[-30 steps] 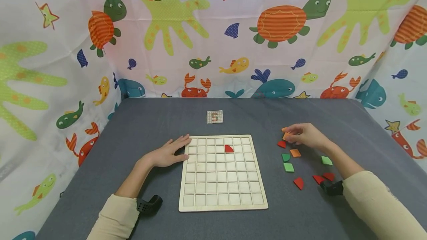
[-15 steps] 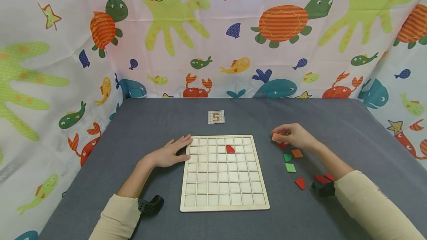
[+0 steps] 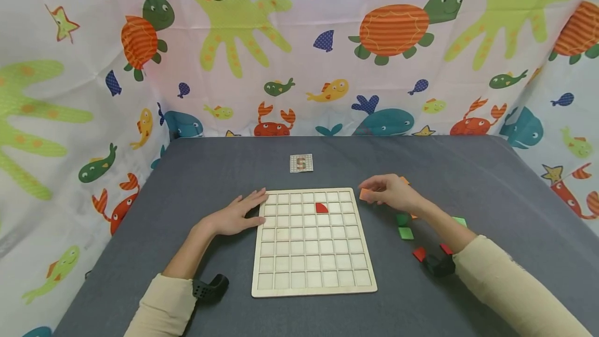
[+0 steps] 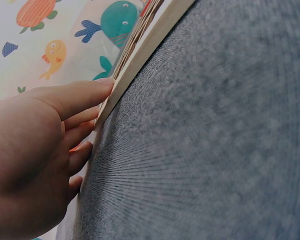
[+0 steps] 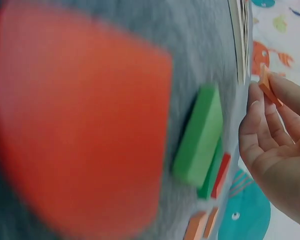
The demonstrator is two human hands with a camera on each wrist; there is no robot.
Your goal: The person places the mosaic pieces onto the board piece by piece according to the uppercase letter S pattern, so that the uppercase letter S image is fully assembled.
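Note:
A wooden grid board lies flat on the dark table, with a red quarter-round tile in one cell of its second row. At the board's upper left corner, my left hand rests with fingers extended, touching the edge; the left wrist view shows the thumb against the board's side. Just right of the board's upper right corner, my right hand pinches an orange square tile between thumb and fingers. The right wrist view shows that orange tile held tilted, above the table.
Right of the board lie a light green tile, a dark green tile, red tiles and an orange tile, some partly hidden by the right arm. A small patterned card lies beyond the board. A printed curtain stands behind.
My right hand has moved left from the loose tiles toward the board, carrying the orange tile. My left hand has stayed at the board's edge.

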